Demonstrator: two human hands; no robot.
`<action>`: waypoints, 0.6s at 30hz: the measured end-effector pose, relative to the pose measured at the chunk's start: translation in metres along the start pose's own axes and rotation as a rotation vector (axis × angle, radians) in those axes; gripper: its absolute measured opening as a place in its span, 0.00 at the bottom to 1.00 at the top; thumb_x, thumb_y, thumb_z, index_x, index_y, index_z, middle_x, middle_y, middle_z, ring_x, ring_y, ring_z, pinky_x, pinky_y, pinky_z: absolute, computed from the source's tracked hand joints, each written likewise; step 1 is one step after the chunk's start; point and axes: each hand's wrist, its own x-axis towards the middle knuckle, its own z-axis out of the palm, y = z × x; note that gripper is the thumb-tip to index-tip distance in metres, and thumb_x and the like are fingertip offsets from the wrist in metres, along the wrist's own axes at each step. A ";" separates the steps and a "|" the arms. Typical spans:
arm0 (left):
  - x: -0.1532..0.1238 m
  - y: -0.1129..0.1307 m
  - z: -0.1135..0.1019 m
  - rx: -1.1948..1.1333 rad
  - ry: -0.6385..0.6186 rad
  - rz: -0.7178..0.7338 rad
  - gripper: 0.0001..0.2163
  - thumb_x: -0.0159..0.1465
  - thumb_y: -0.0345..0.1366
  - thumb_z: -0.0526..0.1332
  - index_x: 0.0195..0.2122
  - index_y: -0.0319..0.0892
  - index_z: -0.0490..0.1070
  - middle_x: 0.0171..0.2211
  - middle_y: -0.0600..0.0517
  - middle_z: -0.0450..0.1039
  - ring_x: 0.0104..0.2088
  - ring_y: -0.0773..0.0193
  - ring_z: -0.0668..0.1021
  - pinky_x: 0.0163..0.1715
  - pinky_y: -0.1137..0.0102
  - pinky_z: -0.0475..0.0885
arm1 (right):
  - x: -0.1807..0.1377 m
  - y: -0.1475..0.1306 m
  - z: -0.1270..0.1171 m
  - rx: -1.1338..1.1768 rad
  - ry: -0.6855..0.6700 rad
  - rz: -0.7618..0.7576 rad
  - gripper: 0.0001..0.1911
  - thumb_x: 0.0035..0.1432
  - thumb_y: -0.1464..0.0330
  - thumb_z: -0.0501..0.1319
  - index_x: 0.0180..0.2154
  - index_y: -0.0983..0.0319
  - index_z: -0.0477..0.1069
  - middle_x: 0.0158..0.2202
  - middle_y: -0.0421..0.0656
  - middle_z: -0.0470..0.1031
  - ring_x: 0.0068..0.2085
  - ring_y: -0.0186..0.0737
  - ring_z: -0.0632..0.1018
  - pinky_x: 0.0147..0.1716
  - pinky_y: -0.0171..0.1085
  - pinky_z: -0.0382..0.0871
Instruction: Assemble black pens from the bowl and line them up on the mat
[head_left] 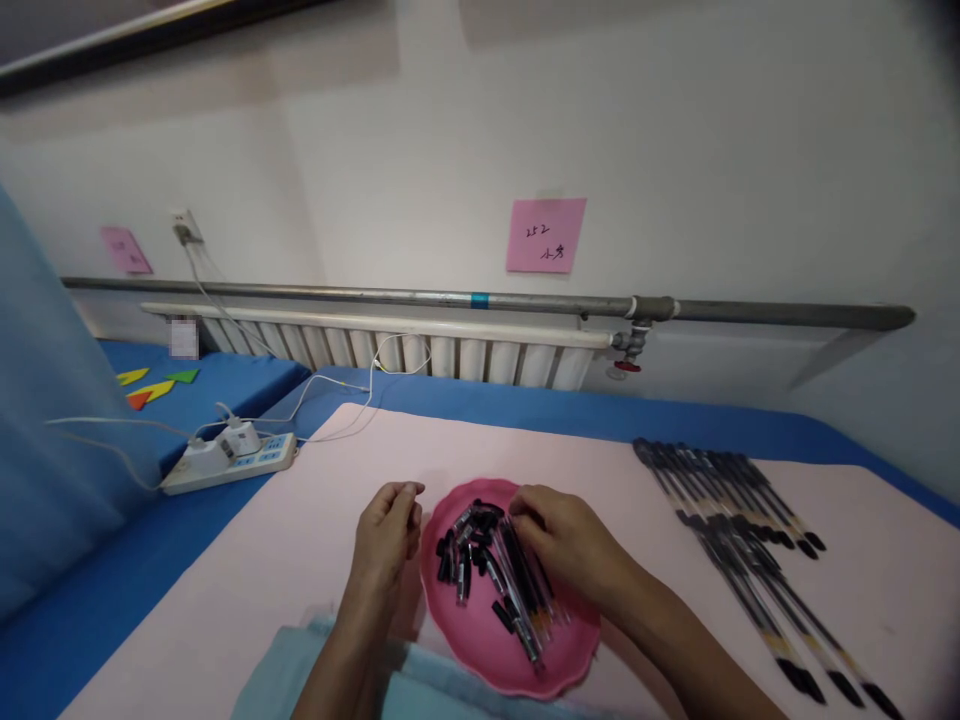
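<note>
A round pink plate [499, 670] with a scalloped rim sits in front of me. On its left side lie several black pen caps [463, 580]; towards the right is a bundle of slim pen refills [517, 575] with dark ink and clear ends. My right hand [562, 540] reaches over the right rim, its thumb and fingers pinched at the upper end of the refills. Just outside the left rim is my left hand [386, 525], fingers curled in and thumb against the forefinger, with nothing visible in it.
Several black pens [735, 530] lie in overlapping rows on the pink sheet [322, 540] to the right. A power strip [262, 455] with plugged-in chargers and white cables is at left. Behind the blue surface run a radiator [450, 355] and a metal pipe [360, 295].
</note>
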 end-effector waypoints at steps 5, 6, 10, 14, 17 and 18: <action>-0.001 0.002 0.002 0.019 0.013 0.014 0.13 0.52 0.45 0.63 0.30 0.38 0.70 0.14 0.61 0.58 0.14 0.75 0.59 0.15 0.76 0.51 | 0.001 0.005 -0.005 -0.134 -0.024 -0.010 0.11 0.54 0.74 0.50 0.29 0.60 0.70 0.31 0.42 0.75 0.33 0.39 0.73 0.33 0.35 0.62; -0.002 0.002 0.003 0.023 0.009 0.014 0.13 0.52 0.45 0.63 0.30 0.38 0.70 0.14 0.61 0.58 0.15 0.75 0.59 0.15 0.76 0.52 | 0.001 0.006 -0.006 -0.156 -0.030 -0.020 0.12 0.54 0.75 0.49 0.29 0.60 0.70 0.31 0.43 0.74 0.33 0.39 0.73 0.32 0.35 0.62; -0.004 0.005 0.005 0.044 0.009 0.021 0.13 0.52 0.45 0.62 0.29 0.38 0.70 0.14 0.61 0.58 0.15 0.74 0.59 0.16 0.76 0.52 | -0.002 0.003 -0.012 -0.269 -0.064 -0.013 0.13 0.54 0.75 0.49 0.28 0.60 0.71 0.29 0.43 0.75 0.31 0.39 0.73 0.30 0.35 0.59; -0.008 0.007 0.008 0.061 -0.001 0.033 0.12 0.52 0.44 0.61 0.29 0.38 0.70 0.14 0.61 0.58 0.16 0.74 0.59 0.16 0.76 0.53 | -0.007 -0.006 -0.015 -0.424 -0.172 0.087 0.13 0.55 0.73 0.51 0.27 0.61 0.73 0.27 0.46 0.77 0.29 0.41 0.75 0.25 0.35 0.54; -0.012 0.008 0.011 0.052 0.002 0.020 0.11 0.52 0.43 0.61 0.28 0.39 0.70 0.15 0.61 0.59 0.16 0.74 0.59 0.17 0.76 0.53 | -0.011 -0.012 -0.008 -0.473 -0.219 0.121 0.12 0.56 0.71 0.52 0.29 0.61 0.74 0.28 0.47 0.79 0.29 0.43 0.77 0.23 0.35 0.51; -0.013 0.009 0.013 0.044 0.002 0.016 0.11 0.52 0.43 0.61 0.27 0.39 0.70 0.15 0.61 0.58 0.16 0.74 0.59 0.16 0.76 0.53 | -0.012 -0.012 -0.005 -0.468 -0.230 0.126 0.12 0.56 0.71 0.52 0.31 0.60 0.74 0.29 0.46 0.79 0.29 0.43 0.77 0.23 0.35 0.51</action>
